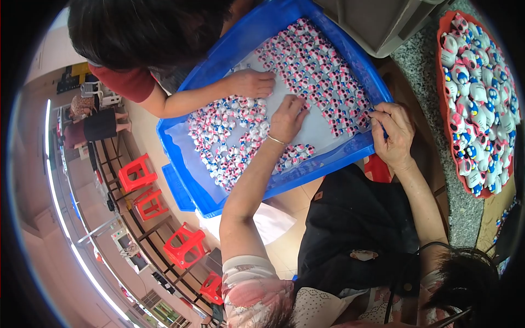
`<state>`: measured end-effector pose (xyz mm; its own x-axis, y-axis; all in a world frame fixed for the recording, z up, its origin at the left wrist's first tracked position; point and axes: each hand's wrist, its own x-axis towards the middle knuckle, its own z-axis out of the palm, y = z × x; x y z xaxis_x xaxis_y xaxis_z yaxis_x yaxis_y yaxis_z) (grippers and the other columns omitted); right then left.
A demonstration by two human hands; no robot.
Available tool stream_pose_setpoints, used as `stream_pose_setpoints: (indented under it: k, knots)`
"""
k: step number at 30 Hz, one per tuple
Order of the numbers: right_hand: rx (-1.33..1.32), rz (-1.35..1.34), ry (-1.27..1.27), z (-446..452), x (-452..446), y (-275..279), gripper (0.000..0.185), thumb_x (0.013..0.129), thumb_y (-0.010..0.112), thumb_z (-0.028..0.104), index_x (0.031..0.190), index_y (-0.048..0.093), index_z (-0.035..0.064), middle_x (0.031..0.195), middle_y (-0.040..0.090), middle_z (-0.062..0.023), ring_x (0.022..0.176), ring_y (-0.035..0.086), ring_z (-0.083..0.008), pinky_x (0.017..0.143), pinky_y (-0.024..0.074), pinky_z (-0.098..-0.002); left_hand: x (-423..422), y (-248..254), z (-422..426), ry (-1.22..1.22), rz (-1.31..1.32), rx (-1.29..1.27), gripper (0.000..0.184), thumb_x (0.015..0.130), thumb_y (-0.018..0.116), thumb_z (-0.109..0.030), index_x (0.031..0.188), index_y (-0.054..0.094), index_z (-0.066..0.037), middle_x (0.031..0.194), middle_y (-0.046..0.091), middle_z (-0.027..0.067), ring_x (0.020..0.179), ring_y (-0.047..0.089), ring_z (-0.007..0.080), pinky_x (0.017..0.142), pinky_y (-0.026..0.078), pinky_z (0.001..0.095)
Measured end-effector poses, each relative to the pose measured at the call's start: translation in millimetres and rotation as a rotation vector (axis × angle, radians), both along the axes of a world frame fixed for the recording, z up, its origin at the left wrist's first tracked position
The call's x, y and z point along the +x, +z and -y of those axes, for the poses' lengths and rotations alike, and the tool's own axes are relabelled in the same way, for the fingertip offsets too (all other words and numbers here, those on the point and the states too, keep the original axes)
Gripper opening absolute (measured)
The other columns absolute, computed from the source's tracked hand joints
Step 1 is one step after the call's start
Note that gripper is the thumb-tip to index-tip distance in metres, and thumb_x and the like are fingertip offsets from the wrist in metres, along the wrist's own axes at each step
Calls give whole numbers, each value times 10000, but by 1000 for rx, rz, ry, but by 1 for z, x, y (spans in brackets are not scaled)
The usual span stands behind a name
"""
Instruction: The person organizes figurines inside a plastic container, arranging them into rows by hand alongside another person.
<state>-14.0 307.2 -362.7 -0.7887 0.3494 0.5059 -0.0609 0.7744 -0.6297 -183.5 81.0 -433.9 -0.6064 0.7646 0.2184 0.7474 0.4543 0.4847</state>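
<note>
My left hand (288, 116), with a bracelet at the wrist, is in the blue tray (344, 158), its fingers curled beside the laid-out figurines (322, 71); what they pinch is hidden. At the tray's right rim, my right hand (395, 134) has thumb and fingers closed round a small blue-and-white figurine, mostly covered. Small white, pink and blue figurines stand in close rows in the tray's upper right part. Loose figurines (219, 128) lie jumbled in its left part, and more are under my left forearm.
A co-worker's hand (254, 83) rests in the tray, left of mine. A red-rimmed basket (444, 104) of larger figurines sits on a speckled counter (462, 213) at right. Red stools (185, 245) stand on the left. A grey bin (377, 22) is above the tray.
</note>
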Motion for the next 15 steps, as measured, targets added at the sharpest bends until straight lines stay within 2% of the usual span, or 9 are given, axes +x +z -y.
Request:
stream_pose_setpoints:
  k: [1,3,4,6,7,10,11,13,15]
  knots:
    - [8,-1,2,0,0,0,141,720,642,-14,856,660,21,921,622,-86,853,611,-271,781,482,-353,-1,7,1,126,208,83,243,770,724,-79,974,596,-51,966,562,116,769,624,270,649,513,356]
    - [-22,2,2,2,0,0,132,723,642,-14,849,661,21,919,624,-85,853,613,-272,785,483,-354,-12,9,24,298,255,179,235,770,722,-52,968,596,-30,934,571,126,742,618,262,622,500,327]
    - [-19,-1,-4,1,0,-1,127,725,642,-15,845,662,21,918,625,-86,851,614,-271,786,483,-354,-14,21,35,340,359,99,197,761,704,-31,935,612,-32,906,584,133,724,605,281,659,493,341]
    - [-19,-4,-10,2,0,-2,122,726,642,-15,841,662,20,917,626,-86,849,614,-271,788,483,-353,-16,18,65,39,134,-68,156,747,720,-53,883,646,-36,829,613,97,774,603,243,720,488,338]
    - [-29,-9,-12,2,0,-3,120,727,642,-16,841,662,19,916,627,-87,847,615,-270,785,484,-350,-9,26,68,-2,102,-236,196,718,723,-84,903,660,-64,875,624,102,849,588,281,803,472,381]
    - [-36,-19,-11,4,-3,-2,118,728,641,-18,840,661,15,916,627,-88,844,616,-267,775,488,-345,4,24,64,24,12,-491,224,717,707,-150,927,655,-93,912,605,108,889,570,299,818,476,398]
    - [-34,-13,-11,3,-1,-1,118,728,639,-19,840,660,13,918,627,-89,843,616,-266,767,490,-343,4,21,60,23,11,-485,224,717,707,-150,927,655,-93,912,605,108,889,570,299,818,476,398]
    - [-14,-15,-5,2,0,-1,119,728,637,-21,841,658,10,919,627,-90,842,617,-266,760,493,-343,3,14,52,8,-35,-675,197,736,677,-139,922,634,-90,892,593,115,888,586,305,789,494,400]
    - [-1,-20,2,1,0,-1,128,725,629,-25,846,655,6,923,626,-96,839,619,-266,739,504,-345,6,12,50,-19,-42,-655,210,744,640,-90,949,601,-61,904,583,124,870,605,316,752,513,417]
